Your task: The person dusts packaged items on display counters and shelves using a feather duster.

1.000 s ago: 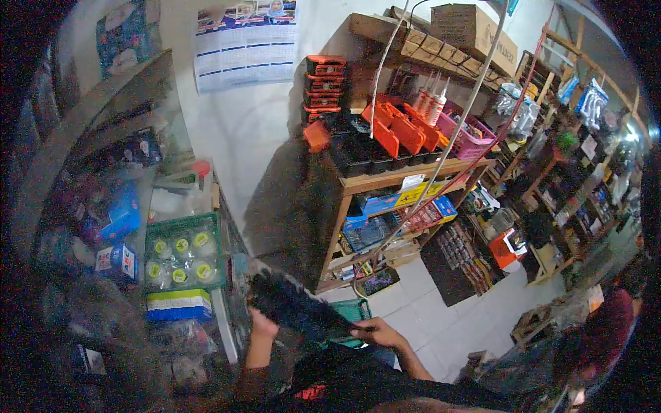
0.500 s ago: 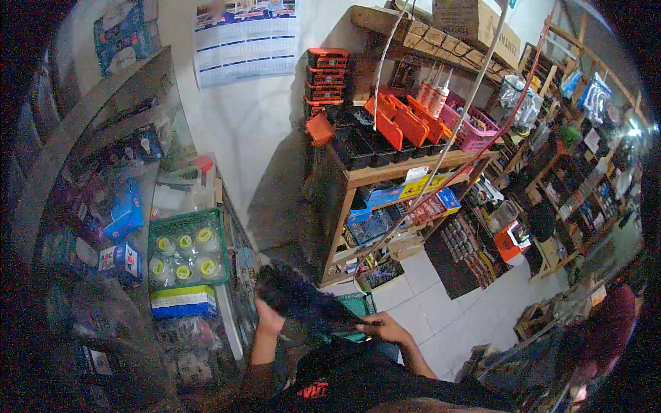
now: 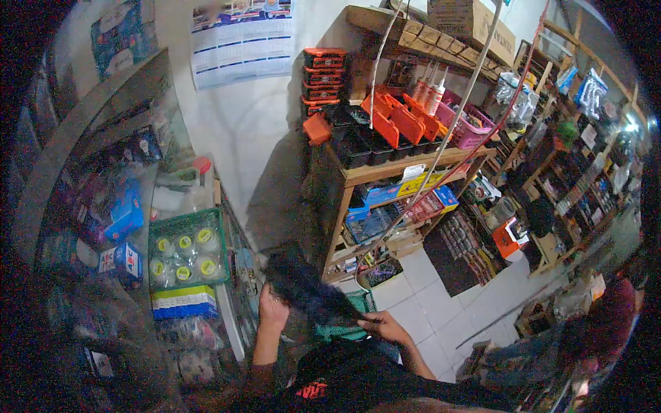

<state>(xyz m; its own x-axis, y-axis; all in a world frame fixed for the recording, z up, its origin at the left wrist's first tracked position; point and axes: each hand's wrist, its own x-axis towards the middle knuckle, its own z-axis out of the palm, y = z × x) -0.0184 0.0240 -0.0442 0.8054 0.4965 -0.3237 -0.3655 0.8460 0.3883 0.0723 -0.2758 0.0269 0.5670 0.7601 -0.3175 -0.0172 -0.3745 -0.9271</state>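
A dark, bushy feather duster (image 3: 306,292) slants across in front of my body, wide at the left and tapering toward the right. My right hand (image 3: 385,327) is closed around its narrow end. At the bushy end, my left hand (image 3: 274,311) has its fingers curled against the lower left edge; the dark fibres hide part of them. Beneath the duster, a green basket (image 3: 342,332) shows in part.
At left, a green crate (image 3: 222,258) of lidded jars stands on a glass counter near boxes. Ahead is a wooden shelf (image 3: 413,165) with black bins and orange lids. Hanging cords (image 3: 447,141) cross the view. Tiled floor (image 3: 441,310) lies at right, beside stocked racks.
My left hand has come out a little from behind the duster's bushy end, showing more of its fingers. My right hand keeps its hold. The view has shifted slightly.
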